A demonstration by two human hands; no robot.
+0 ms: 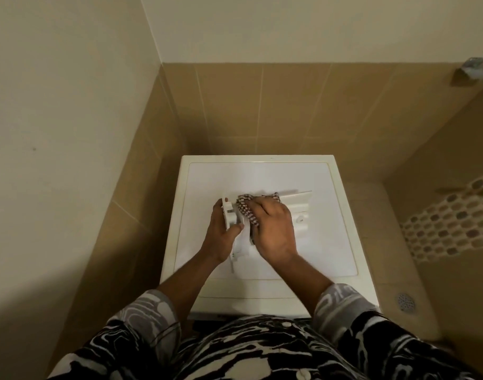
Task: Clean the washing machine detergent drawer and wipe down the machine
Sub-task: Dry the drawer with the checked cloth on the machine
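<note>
Left of centre on the washing machine top (330,242): left hand (221,237) curled round the left end of the white detergent drawer (296,208), thumb on the near side, steadying it. At centre: checked cloth (244,208) bunched against the drawer, gripped under the right hand (273,229), fingers bent over it and pressing down. Right of centre: rest of the drawer lying flat on the top, clear of both hands. Long axis seemingly across the top, left to right, so probably a wipe rightward along it next, right hand nearer that free end. Compartments beneath the cloth hidden.
</note>
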